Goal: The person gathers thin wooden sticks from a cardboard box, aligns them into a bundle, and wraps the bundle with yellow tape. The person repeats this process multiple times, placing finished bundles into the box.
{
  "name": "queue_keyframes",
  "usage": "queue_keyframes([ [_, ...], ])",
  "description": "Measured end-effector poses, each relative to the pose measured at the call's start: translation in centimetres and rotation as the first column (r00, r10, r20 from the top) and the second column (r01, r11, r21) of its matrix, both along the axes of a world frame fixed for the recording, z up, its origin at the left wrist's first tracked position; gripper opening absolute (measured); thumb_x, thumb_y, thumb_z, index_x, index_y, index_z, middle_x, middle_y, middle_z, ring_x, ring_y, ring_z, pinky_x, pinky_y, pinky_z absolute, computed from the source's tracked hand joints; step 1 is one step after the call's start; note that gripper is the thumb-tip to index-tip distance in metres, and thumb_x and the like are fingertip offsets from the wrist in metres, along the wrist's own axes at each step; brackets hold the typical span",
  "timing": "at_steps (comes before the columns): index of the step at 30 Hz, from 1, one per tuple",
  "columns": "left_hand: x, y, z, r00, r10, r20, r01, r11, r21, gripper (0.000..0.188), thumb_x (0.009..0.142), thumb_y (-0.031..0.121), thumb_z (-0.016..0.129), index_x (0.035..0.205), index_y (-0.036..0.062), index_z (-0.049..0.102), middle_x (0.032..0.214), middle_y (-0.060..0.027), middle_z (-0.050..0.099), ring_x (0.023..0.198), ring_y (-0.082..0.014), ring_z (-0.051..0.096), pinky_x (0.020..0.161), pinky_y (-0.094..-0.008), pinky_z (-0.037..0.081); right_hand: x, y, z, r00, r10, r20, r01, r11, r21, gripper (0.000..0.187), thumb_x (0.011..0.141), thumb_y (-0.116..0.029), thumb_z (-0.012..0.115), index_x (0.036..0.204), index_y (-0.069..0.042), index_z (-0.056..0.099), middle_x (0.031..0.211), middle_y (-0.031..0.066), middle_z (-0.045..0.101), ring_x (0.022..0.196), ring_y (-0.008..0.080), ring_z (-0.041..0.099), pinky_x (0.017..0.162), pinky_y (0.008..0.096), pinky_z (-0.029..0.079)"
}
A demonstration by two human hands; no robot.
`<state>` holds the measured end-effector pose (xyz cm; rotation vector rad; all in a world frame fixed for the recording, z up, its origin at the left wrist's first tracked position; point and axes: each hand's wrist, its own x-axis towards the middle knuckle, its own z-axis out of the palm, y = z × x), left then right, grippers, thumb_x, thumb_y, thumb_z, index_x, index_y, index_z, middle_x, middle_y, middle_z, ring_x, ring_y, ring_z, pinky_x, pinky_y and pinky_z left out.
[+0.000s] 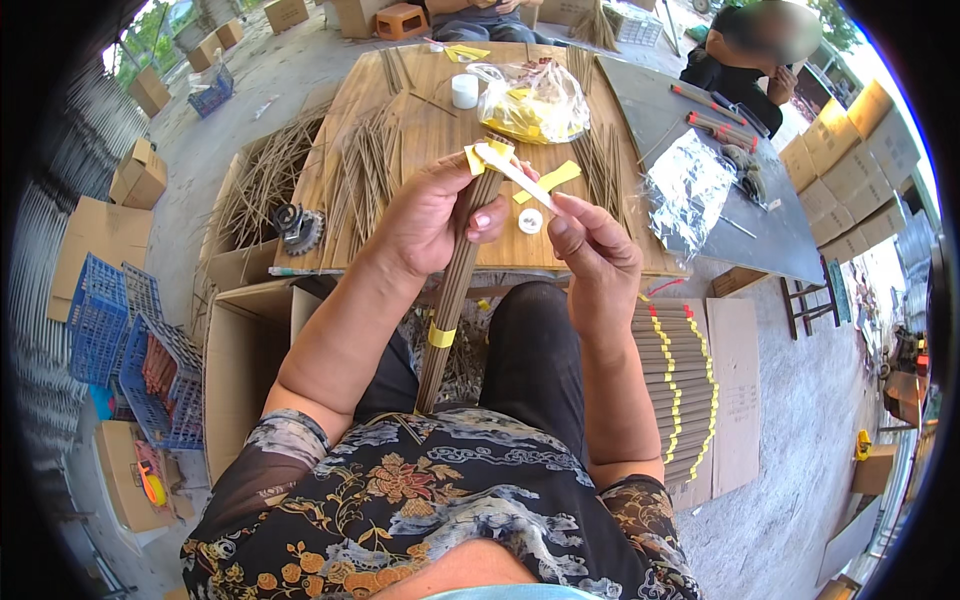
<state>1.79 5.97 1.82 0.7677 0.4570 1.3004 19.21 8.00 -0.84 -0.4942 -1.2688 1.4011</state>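
Note:
My left hand (437,218) is wrapped round the upper part of a bundle of thin brown sticks (456,275), which look like incense sticks. The bundle slants down to my lap, and a yellow paper band (441,336) circles it lower down. At its top end sits a yellow paper strip (476,158), near my left fingertips. My right hand (603,255) pinches one end of a flat white strip (522,178); the other end lies against the yellow paper at the bundle's top. Just beyond, a loose yellow strip (560,180) and a small white round container (530,221) lie on the table.
Loose sticks (365,180) lie on the wooden table (440,75), beside a plastic bag of yellow strips (535,105) and a white jar (465,91). Banded bundles (670,390) lie on cardboard at my right. Open boxes (245,350) stand left; two people sit beyond.

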Motion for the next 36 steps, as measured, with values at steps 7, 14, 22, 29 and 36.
queue_keyframes([
  [7,-0.14,0.17,0.30,1.000,-0.007,0.030,0.004,0.994,0.106,0.034,0.088,0.026,0.044,0.102,-0.0043,0.050,0.103,-0.0135,0.050,0.049,-0.0058,0.041,0.042,-0.0180,0.030,0.27,-0.20,0.21,0.993,-0.041,0.108,0.032,0.996,0.082,0.020,0.078,-0.001,0.062,0.098,0.000,0.062,0.081,-0.0009,0.054,0.074,0.0044,0.047,0.066,0.0163,0.038],
  [14,0.14,0.08,0.31,1.000,-0.012,0.012,0.012,0.998,0.060,0.035,0.087,0.027,0.046,0.101,-0.0043,0.050,0.103,-0.0136,0.050,0.050,-0.0061,0.041,0.042,-0.0181,0.031,0.12,-0.04,0.71,0.997,-0.029,0.073,0.026,0.998,0.049,0.019,0.078,-0.001,0.062,0.097,0.000,0.062,0.081,-0.0008,0.054,0.074,0.0040,0.047,0.065,0.0156,0.038],
  [22,0.00,0.22,0.21,1.000,-0.014,0.013,0.013,0.997,0.075,0.038,0.087,0.028,0.046,0.104,-0.0057,0.048,0.099,-0.0130,0.051,0.050,-0.0060,0.042,0.042,-0.0183,0.031,0.23,-0.04,0.33,0.999,-0.016,0.028,0.015,0.999,0.041,0.018,0.078,-0.001,0.062,0.096,0.000,0.062,0.085,-0.0007,0.054,0.078,0.0048,0.049,0.069,0.0167,0.039],
  [29,0.28,0.33,0.30,0.999,-0.033,0.005,0.033,0.997,0.071,0.038,0.088,0.029,0.046,0.102,-0.0060,0.048,0.099,-0.0133,0.051,0.050,-0.0057,0.042,0.042,-0.0182,0.031,-0.23,-0.31,0.96,1.000,0.028,0.008,-0.027,0.998,-0.057,0.020,0.079,-0.002,0.062,0.098,0.001,0.061,0.085,-0.0005,0.056,0.076,0.0044,0.049,0.068,0.0165,0.040],
  [36,0.01,0.37,0.17,1.000,-0.023,0.016,0.022,0.995,0.095,0.037,0.087,0.029,0.047,0.102,-0.0043,0.049,0.101,-0.0132,0.050,0.049,-0.0057,0.041,0.042,-0.0176,0.030,0.09,-0.36,0.68,0.999,0.008,0.035,-0.008,1.000,-0.011,0.019,0.079,-0.002,0.061,0.098,0.000,0.061,0.083,-0.0021,0.055,0.071,0.0021,0.047,0.062,0.0148,0.037],
])
